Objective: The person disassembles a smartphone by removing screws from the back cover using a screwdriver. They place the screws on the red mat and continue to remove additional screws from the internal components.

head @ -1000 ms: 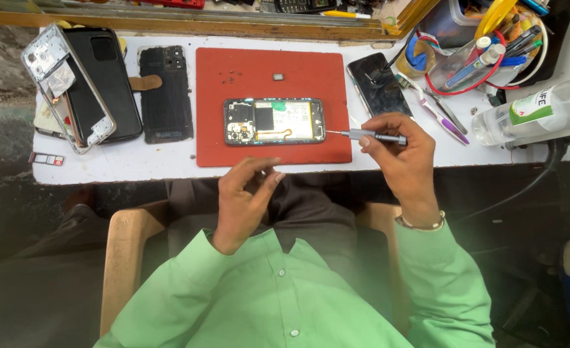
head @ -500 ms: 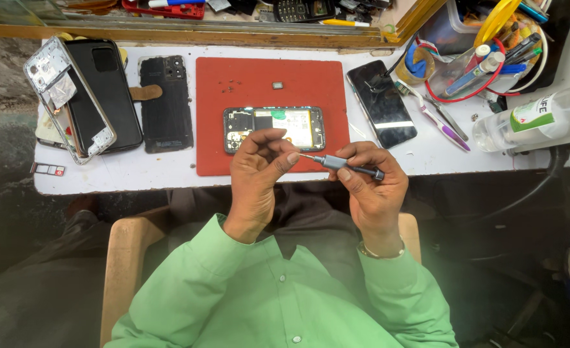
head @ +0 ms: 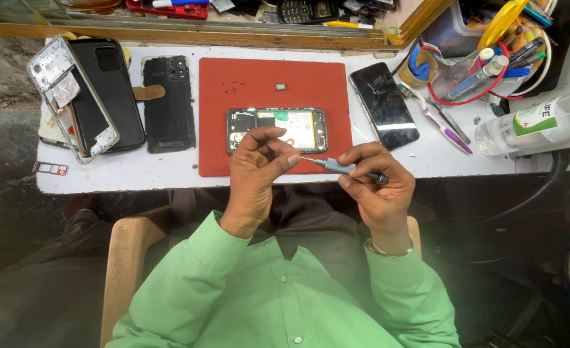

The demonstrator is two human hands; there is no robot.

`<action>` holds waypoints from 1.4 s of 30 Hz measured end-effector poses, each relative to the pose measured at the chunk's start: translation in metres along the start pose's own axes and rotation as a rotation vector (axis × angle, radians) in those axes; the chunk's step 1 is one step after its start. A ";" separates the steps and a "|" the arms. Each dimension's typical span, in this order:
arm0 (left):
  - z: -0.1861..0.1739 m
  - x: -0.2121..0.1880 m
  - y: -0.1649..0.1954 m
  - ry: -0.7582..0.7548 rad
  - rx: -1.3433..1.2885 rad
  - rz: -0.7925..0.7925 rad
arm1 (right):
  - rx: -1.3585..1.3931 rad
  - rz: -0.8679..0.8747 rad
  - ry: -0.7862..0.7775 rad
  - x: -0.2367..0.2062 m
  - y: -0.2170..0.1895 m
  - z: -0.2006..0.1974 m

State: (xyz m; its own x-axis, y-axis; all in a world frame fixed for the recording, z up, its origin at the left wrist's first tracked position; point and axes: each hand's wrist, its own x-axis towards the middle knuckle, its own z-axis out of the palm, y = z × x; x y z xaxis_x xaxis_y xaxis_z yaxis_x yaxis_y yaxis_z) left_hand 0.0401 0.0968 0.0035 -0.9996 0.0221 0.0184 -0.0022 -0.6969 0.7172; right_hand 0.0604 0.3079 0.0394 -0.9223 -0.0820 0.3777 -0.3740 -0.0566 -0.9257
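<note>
From the head view, the right hand [head: 375, 183] has its fingers clamped round a grey screwdriver [head: 346, 168] above the desk's [head: 426, 161] front edge. The left hand [head: 259, 164] pinches thumb and forefinger together at the driver's tip. Just behind, an opened phone [head: 277, 127] lies on the red mat [head: 272, 84], mid-desk.

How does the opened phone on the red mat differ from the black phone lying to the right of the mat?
The opened phone shows its inner parts, with green and black pieces; the black phone shows only a closed, glossy dark surface. The opened phone lies level on the red mat; the black phone lies tilted on the white table. Both lie flat, untouched by either hand.
</note>
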 end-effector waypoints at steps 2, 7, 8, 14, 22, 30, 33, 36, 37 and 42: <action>-0.003 0.001 0.001 -0.017 0.014 -0.018 | -0.017 -0.014 -0.025 0.001 -0.001 -0.002; -0.002 0.001 0.001 -0.010 0.038 -0.005 | 0.098 -0.055 -0.021 0.002 0.002 0.009; -0.001 0.001 0.000 -0.009 0.044 -0.001 | 0.120 -0.052 -0.005 0.002 0.003 0.012; -0.003 0.002 0.003 -0.026 0.085 0.051 | 0.181 -0.009 0.076 0.003 0.002 0.015; -0.043 -0.001 0.036 0.104 0.864 0.447 | -0.308 0.004 0.010 0.035 -0.022 -0.017; -0.064 0.001 0.044 0.115 0.959 0.485 | -0.713 -0.039 -0.214 0.071 -0.034 -0.017; -0.066 0.001 0.043 0.119 0.958 0.481 | -0.783 -0.022 -0.250 0.075 -0.034 -0.011; -0.068 0.001 0.043 0.117 0.939 0.474 | -0.776 -0.015 -0.266 0.078 -0.033 -0.007; -0.068 0.001 0.043 0.117 0.931 0.471 | -0.771 -0.006 -0.266 0.078 -0.033 -0.006; -0.069 0.001 0.042 0.116 0.911 0.455 | -0.773 0.009 -0.271 0.081 -0.031 -0.006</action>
State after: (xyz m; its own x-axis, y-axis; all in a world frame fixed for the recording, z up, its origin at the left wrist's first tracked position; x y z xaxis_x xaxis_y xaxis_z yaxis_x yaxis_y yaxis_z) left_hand 0.0372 0.0177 -0.0142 -0.8971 -0.2119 0.3877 0.3519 0.1881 0.9170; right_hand -0.0036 0.3092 0.0991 -0.9072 -0.3221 0.2705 -0.4192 0.6392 -0.6447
